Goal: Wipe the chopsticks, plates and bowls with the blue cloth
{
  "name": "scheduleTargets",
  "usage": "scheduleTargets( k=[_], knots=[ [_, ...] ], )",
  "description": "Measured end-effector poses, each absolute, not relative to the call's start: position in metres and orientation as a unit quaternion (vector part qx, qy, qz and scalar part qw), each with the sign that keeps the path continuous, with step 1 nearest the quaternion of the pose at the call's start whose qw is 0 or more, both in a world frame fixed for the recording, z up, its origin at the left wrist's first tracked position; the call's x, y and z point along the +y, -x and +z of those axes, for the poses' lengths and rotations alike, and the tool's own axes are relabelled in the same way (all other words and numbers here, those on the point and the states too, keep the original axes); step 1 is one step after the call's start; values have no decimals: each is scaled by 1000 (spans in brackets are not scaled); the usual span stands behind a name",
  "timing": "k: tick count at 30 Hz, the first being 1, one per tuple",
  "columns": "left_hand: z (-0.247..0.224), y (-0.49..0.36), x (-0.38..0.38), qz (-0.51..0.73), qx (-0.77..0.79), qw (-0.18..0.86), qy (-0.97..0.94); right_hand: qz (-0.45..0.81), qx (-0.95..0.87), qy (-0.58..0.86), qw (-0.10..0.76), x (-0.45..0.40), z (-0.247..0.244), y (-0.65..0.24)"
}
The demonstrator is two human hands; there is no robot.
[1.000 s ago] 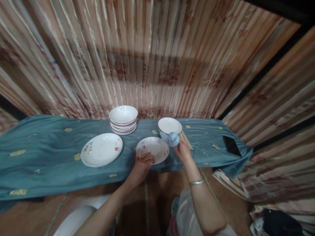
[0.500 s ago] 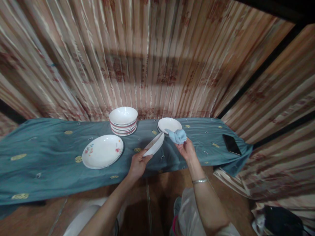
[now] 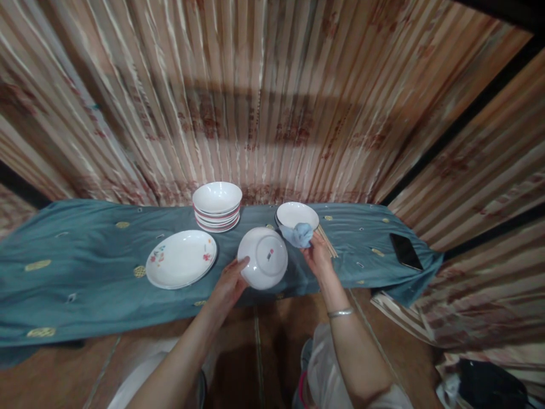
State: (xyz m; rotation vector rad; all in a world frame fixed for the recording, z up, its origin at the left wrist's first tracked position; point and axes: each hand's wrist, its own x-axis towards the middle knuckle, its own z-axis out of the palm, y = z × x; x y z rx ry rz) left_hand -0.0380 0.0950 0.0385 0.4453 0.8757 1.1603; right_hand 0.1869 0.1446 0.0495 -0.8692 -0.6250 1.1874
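Observation:
My left hand (image 3: pixel 232 279) grips a white bowl (image 3: pixel 263 262) by its left rim, its underside turned up toward me with a small red and dark mark on the base. To its right, my right hand (image 3: pixel 317 254) is closed on a bunched light-blue cloth (image 3: pixel 299 234), apart from the held bowl. Behind the cloth sits a shallow white dish (image 3: pixel 298 213), its front edge partly covered. A few thin wooden chopsticks (image 3: pixel 327 241) lie beside that dish, just past my right fingers.
A stack of white bowls with red bands (image 3: pixel 217 205) stands at the back. Oval plates with flowers (image 3: pixel 181 259) lie at the left front. A black phone (image 3: pixel 406 251) rests near the right end of the teal tablecloth (image 3: pixel 93 267). A pleated curtain (image 3: pixel 264 102) hangs behind.
My left hand has turned the bowl from edge-on to bottom toward me. My right hand and the cloth have shifted slightly left, and the chopsticks now show.

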Motion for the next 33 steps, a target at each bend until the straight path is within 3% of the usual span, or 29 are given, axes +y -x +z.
scheduleTargets(
  k=[8,20,33],
  knots=[
    [18,49,105,514,419,725,-184,438,-431,476,629,149,37,-154],
    [-23,55,107,522,440,698,-217,179,-821,406,360,122,25,-78],
    [-15,50,101,540,400,711,-207,123,-863,457,176,127,38,-53]
  ],
)
